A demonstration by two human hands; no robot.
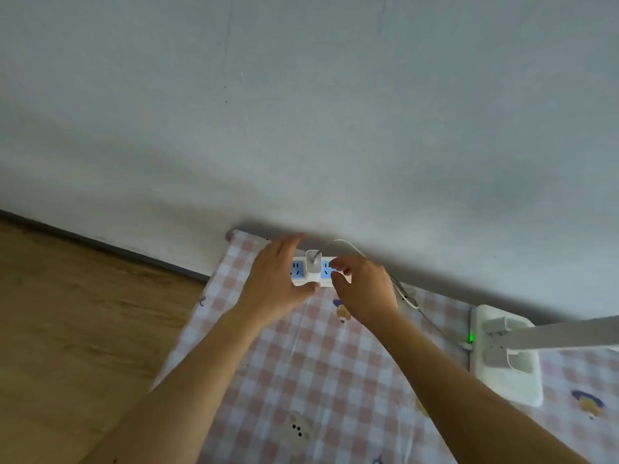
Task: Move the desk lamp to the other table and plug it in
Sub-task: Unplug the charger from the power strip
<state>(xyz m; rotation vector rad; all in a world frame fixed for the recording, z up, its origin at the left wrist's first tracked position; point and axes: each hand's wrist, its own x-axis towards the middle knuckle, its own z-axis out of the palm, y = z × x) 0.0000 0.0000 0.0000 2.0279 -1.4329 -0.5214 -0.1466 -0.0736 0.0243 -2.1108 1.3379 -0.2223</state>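
A white power strip (322, 280) with blue sockets lies on the checked tablecloth (301, 356) by the wall. A white plug adapter (314, 261) sits in its middle socket, with a white cord (345, 244) looping off to the right. My left hand (276, 283) grips the strip's left end, thumb along the front edge. My right hand (363, 286) hovers at the strip's right end with fingers curled, just off the adapter. The white desk lamp (505, 356) stands at the right, a green light (471, 337) lit on its base.
The grey wall (301, 112) runs right behind the table's far edge. Wooden floor (77, 323) lies to the left, below the table's left edge. The lamp's arm (566, 333) reaches out of view to the right.
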